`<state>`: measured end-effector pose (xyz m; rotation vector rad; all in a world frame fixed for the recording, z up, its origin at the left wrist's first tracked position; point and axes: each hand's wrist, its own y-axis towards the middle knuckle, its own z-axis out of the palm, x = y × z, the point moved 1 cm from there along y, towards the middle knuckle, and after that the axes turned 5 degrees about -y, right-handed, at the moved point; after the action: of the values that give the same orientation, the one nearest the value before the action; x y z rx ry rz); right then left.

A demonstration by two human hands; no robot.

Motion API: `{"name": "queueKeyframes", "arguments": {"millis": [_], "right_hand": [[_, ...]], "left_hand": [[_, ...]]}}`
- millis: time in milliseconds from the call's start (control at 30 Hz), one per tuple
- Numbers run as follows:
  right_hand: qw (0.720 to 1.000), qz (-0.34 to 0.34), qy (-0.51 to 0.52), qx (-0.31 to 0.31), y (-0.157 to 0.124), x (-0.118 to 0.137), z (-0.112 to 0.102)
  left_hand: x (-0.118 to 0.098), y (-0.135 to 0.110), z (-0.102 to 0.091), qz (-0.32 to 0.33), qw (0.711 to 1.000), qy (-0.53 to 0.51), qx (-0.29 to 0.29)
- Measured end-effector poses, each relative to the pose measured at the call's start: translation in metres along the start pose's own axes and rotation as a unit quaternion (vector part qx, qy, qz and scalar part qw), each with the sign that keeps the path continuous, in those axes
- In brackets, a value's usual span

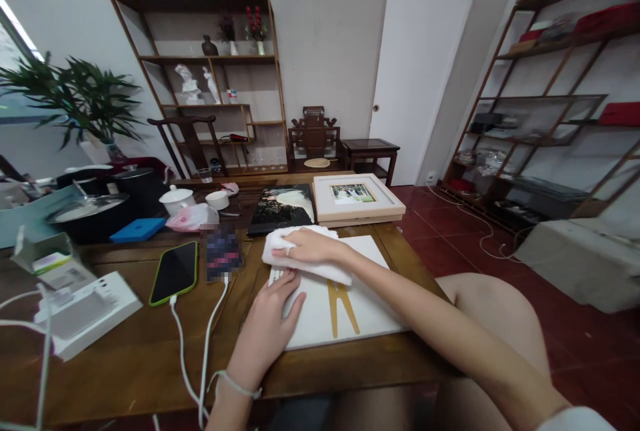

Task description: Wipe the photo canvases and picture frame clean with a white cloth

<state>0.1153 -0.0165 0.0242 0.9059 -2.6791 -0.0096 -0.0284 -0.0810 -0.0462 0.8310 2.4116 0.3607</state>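
Note:
A white panel (311,323) lies flat near the table's front edge, with a gold, forked shape (343,309) on its face. My right hand (313,245), a ring on one finger, holds a folded white cloth (273,251) down against the panel's far left part. That cloth covers the upper end of the gold shape. Along the panel's left edge rests my left hand (267,314), fingers stretched forward and thumb apart, close to the cloth. It holds nothing.
Behind the panel are a dark photo print (283,207) and a light-framed picture (360,196). To the left lie a phone (175,272) with a white cable, a blurred-out item (223,254), a white box (90,314), a blue box (137,229) and a lidded pot (90,211).

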Motion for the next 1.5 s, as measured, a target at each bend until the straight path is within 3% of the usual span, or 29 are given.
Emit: {"name": "queueKeyframes", "arguments": {"millis": [67,167,333,467,667,800,900,1033,1300,1400,1500], "right_hand": [[1.000,0.014,-0.014,0.006,0.007,0.003,0.001],[0.998,0.067,-0.010,-0.001,-0.003,-0.009,-0.002],[0.984,0.171,0.022,-0.048,-0.058,-0.049,-0.019],[0.978,0.200,0.009,-0.058,-0.100,-0.063,-0.018],[0.989,0.137,-0.047,-0.015,-0.160,-0.025,0.000],[0.992,0.113,-0.032,0.047,-0.206,0.015,-0.002],[0.991,0.115,-0.008,0.069,-0.225,0.032,-0.008],[0.987,0.144,-0.011,0.074,-0.209,0.021,-0.013],[0.993,0.112,-0.032,-0.010,-0.131,-0.049,-0.010],[0.994,0.088,-0.050,-0.039,-0.129,-0.051,0.001],[0.994,0.087,-0.059,-0.021,-0.148,-0.035,0.005]], "left_hand": [[0.001,0.000,0.000,0.002,1.000,-0.005,-0.006],[0.002,0.001,0.002,-0.005,1.000,-0.016,-0.010],[0.002,0.001,0.003,-0.025,0.999,-0.026,0.006],[0.002,0.000,0.002,-0.038,0.998,-0.036,0.021],[0.003,0.001,0.004,-0.039,0.998,-0.047,0.021],[0.002,0.001,0.004,-0.035,0.998,-0.048,0.028],[0.001,0.000,0.003,-0.031,0.998,-0.044,0.036],[0.000,-0.002,0.002,-0.023,0.998,-0.033,0.046],[0.001,-0.002,0.001,-0.026,0.997,-0.039,0.064],[0.002,-0.002,0.002,-0.028,0.996,-0.051,0.061],[0.002,-0.001,0.003,-0.030,0.996,-0.063,0.050]]}}
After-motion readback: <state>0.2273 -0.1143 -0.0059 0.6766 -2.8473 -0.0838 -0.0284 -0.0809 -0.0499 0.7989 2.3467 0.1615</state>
